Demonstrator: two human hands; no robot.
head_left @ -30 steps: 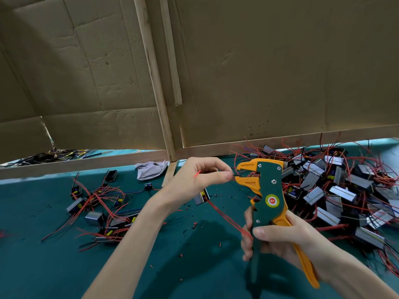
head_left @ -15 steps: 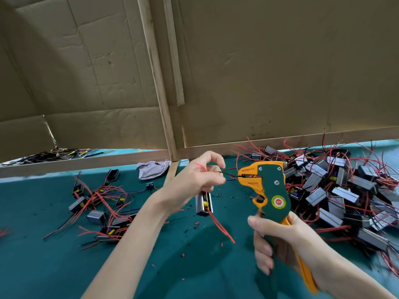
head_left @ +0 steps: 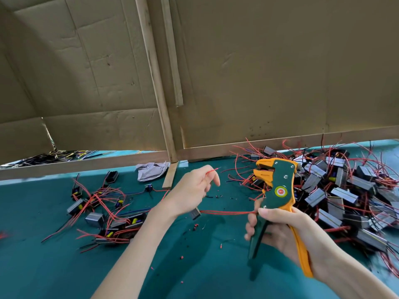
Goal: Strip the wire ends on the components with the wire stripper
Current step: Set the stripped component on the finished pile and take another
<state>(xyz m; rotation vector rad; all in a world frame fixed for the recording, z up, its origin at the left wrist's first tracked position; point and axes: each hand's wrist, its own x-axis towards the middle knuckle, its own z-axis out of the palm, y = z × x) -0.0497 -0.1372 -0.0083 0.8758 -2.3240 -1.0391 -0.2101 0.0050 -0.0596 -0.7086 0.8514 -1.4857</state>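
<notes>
Wire stripper (head_left: pixel 278 188): above green table (head_left: pixel 54 266); long axis near upright, head up, nose pointing left.
Right hand (head_left: pixel 280 229): fingers curled round both handles.
Left hand (head_left: pixel 191 190): fingertips pinching red wire (head_left: pixel 212 170); component (head_left: pixel 195 213) hanging below.
Large heap (head_left: pixel 336 190): right of stripper.
Small heap (head_left: pixel 97 210): left.

Backdrop and clutter

Behind the teal surface (head_left: pixel 64 266), creased brown cardboard panels (head_left: pixel 280 72) braced with pale wooden battens (head_left: pixel 155 83). Just left of the middle batten's foot, a crumpled grey cloth (head_left: pixel 152 170). Past the left panel's lower edge, a tangle of dark cables (head_left: pixel 54 155).
</notes>
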